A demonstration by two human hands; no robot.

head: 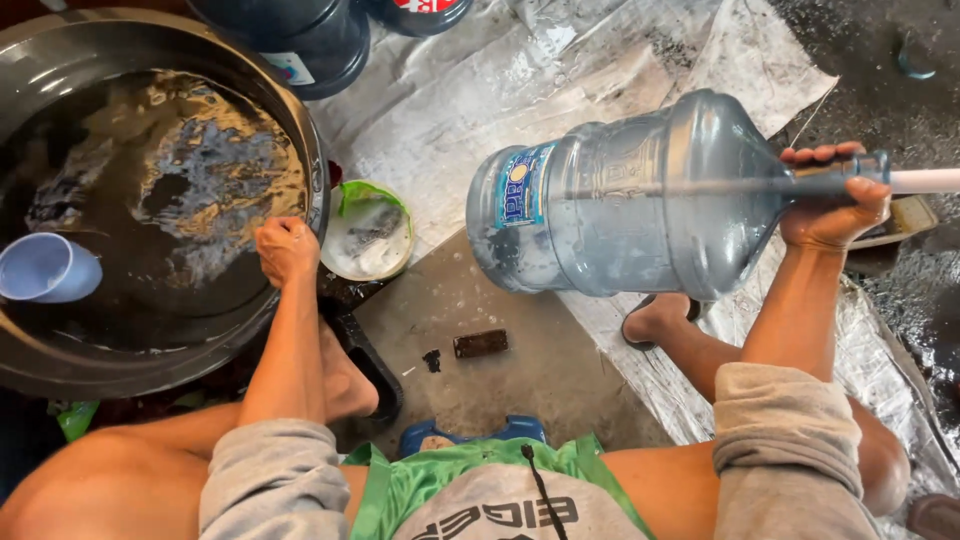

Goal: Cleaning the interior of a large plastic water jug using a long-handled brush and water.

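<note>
Right hand (pixel 835 205) is clamped on the neck of the water jug (pixel 620 195), held sideways over the floor, a rod (pixel 925 180) apparently inside. Left hand (pixel 287 250), closed, rests on the basin (pixel 318 190) rim. Keep the jug level; stroke steadily.

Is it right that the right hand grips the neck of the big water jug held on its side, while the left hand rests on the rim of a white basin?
Not quite. The head view shows the basin under the left hand is black, not white. The right hand does grip the sideways water jug at its neck.

Both hands closed: left (pixel 286 248) fisted, right (pixel 835 200) gripping.
</note>
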